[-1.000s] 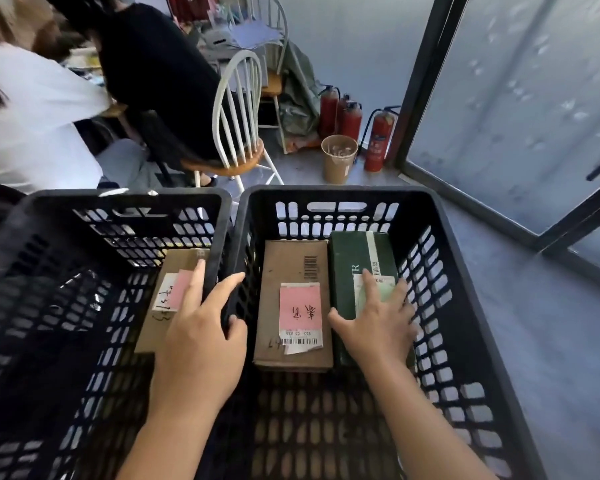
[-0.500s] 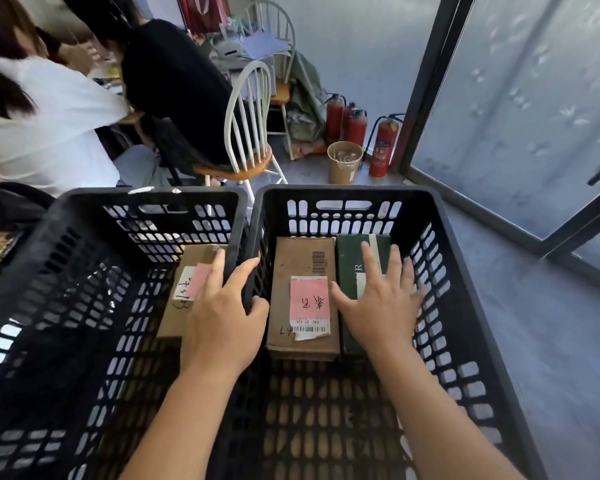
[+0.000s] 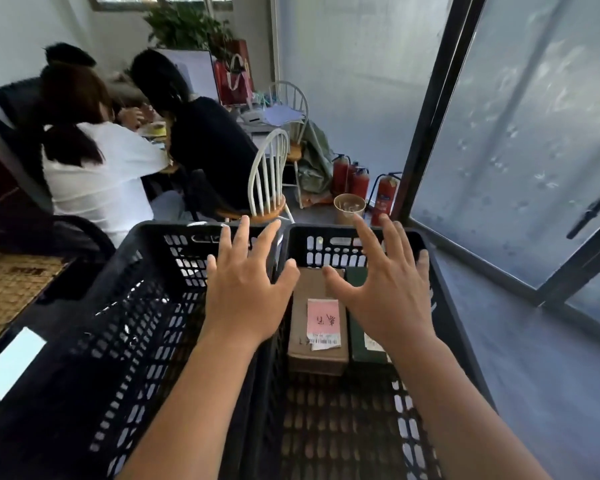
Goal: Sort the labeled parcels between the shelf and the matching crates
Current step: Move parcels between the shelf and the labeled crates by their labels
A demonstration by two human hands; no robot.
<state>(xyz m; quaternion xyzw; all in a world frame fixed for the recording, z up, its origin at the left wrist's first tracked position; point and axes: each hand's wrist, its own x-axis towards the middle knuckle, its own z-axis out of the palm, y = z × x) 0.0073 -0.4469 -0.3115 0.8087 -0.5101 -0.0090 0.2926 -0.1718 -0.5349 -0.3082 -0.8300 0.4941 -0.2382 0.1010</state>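
Holding both hands spread at frame centre, I'm gripping nothing: left hand (image 3: 245, 299) over the left crate (image 3: 125, 306), right hand (image 3: 388, 292) over the right crate (image 3: 440, 292). Below them are lying the pink-labelled cardboard parcel (image 3: 317, 327) and green box (image 3: 362, 344).

A single head-worn camera looks forward and steeply down, close over two black crates (image 3: 194, 341) set side by side. Its wide angle also takes in seated people (image 3: 97, 174) ahead-left and glass doors (image 3: 534, 150) at right.

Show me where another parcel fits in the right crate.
Free: the right crate's near floor, between the brown box and the camera. Crowded: its far end, where the brown box and green box lie side by side under the right hand.
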